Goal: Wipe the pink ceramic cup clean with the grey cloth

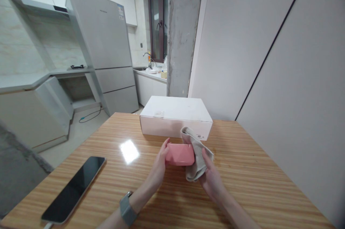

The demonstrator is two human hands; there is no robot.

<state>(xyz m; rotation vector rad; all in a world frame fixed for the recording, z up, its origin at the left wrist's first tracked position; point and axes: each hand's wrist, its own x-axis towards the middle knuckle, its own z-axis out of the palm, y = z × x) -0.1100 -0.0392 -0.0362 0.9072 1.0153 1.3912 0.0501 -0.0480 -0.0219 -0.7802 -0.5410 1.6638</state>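
My left hand [161, 159] grips the left end of a small pink case [180, 154] with rounded corners, held above the table. A folded grey cloth [198, 160] is in my right hand [211, 175], pinched between the thumb and the fingers. The cloth touches the right end of the pink case and hides its edge there. Most fingers of both hands are out of sight behind what they hold. A watch with a grey band [127, 208] is on my left wrist.
Behind my hands a closed white box [176, 108] stands at the far edge of the wooden table [248, 178]. A black phone [75, 189] with a white cable lies at the left. A wall [269, 60] borders the table's right side; a fridge [102, 35] stands beyond.
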